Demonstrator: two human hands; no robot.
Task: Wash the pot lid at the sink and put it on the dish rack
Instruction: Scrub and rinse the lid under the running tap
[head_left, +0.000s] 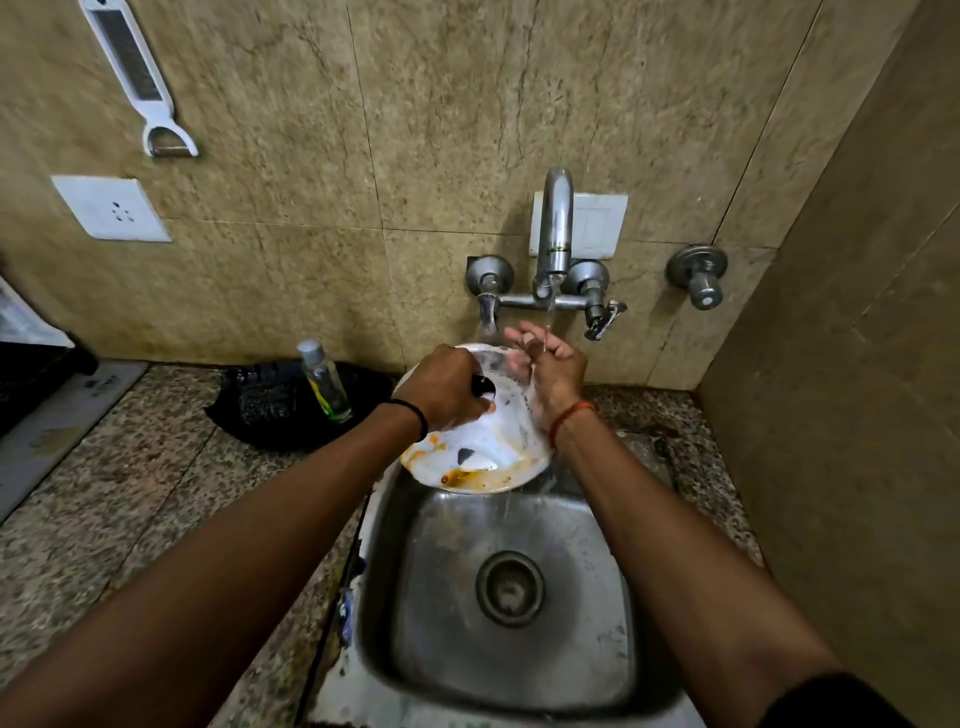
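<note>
The black knob of the round glass pot lid (478, 441), smeared with orange residue, is gripped by the left hand (441, 389). The right hand (550, 369), fingers relaxed, is rinsed under the chrome tap (555, 228). The lid is held above the scuffed stainless-steel sink (498, 587).

Your left hand (447, 387) hides the pot lid (480, 452) knob; the frame's left edge cuts off the stove (31, 364).
</note>
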